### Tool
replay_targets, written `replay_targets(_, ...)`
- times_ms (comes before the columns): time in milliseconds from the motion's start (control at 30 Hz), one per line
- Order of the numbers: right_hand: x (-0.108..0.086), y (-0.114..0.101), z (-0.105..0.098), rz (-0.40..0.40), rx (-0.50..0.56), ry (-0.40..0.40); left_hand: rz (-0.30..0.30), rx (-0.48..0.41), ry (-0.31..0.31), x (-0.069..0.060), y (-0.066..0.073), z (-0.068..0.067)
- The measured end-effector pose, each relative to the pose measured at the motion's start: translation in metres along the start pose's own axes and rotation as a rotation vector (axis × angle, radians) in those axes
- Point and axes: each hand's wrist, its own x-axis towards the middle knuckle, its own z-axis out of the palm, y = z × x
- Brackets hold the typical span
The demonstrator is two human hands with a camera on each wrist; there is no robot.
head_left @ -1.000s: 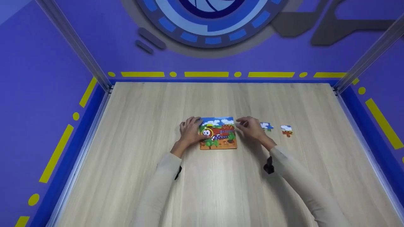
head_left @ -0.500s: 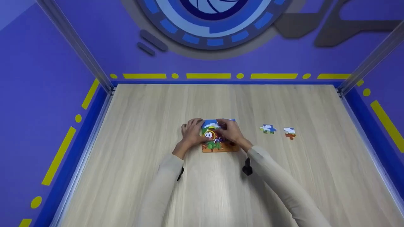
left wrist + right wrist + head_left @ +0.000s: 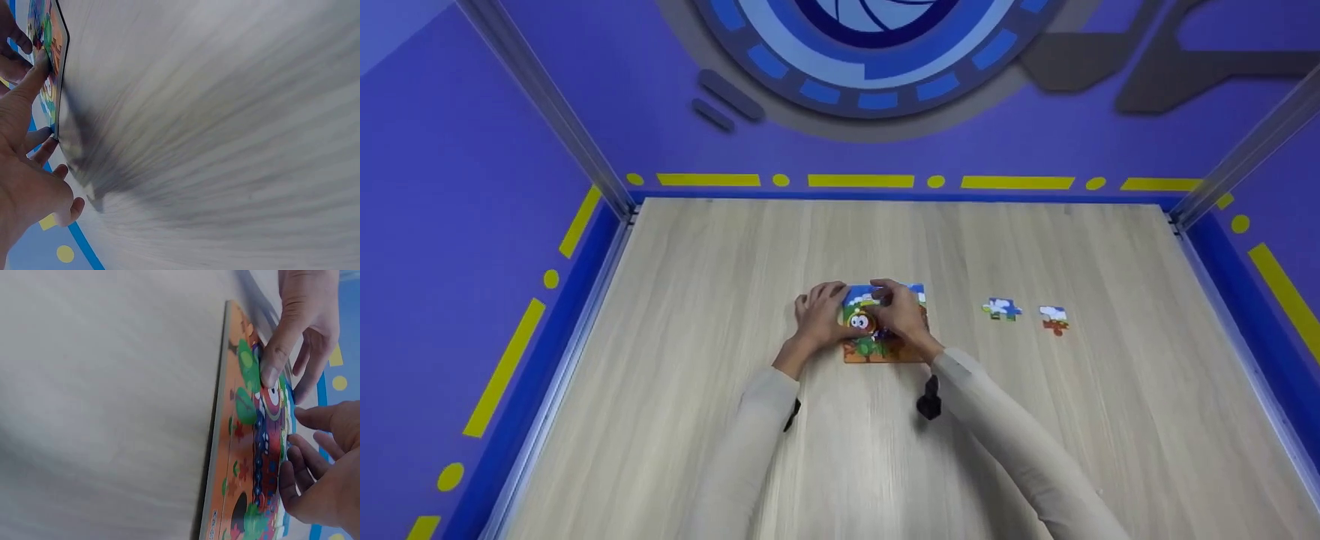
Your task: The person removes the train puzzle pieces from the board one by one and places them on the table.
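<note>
A flat, square jigsaw puzzle with a cartoon train picture lies on the table in the head view. My left hand grips its left side, the thumb on the picture and fingertips at the far edge; the left wrist view shows this thumb on the surface. My right hand is over the puzzle's upper middle, fingers bent. In the right wrist view that right hand has its thumb and fingertips close to the picture; whether a piece is between them is hidden.
Two loose jigsaw pieces lie right of the puzzle: one blue, white and green piece, and farther right a white and red-brown piece. The pale wooden table is bounded by blue-purple panels at the back and sides.
My right hand has moved left, from beside the puzzle's right edge onto its upper middle, then a little farther left. My left hand keeps its grip. The view has shifted slightly.
</note>
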Motion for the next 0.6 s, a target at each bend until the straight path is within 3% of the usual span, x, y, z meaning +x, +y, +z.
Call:
replay_targets(67,-0.001,-0.002,0.001,0.033,0.004,0.0,-0.003,0.006,-0.001,0.0,0.0,0.001)
replay_targets(167,-0.003,-0.004,0.002,0.06,-0.075,0.006,-0.004,0.01,0.001,0.0,0.0,0.001)
replay_targets(333,-0.007,-0.007,0.006,0.037,-0.219,0.064,0.004,-0.001,0.002,0.0,0.0,0.0)
replay_targets(600,-0.003,-0.005,0.012,0.073,-0.15,0.107,0.006,-0.015,0.009,0.0,0.0,0.0)
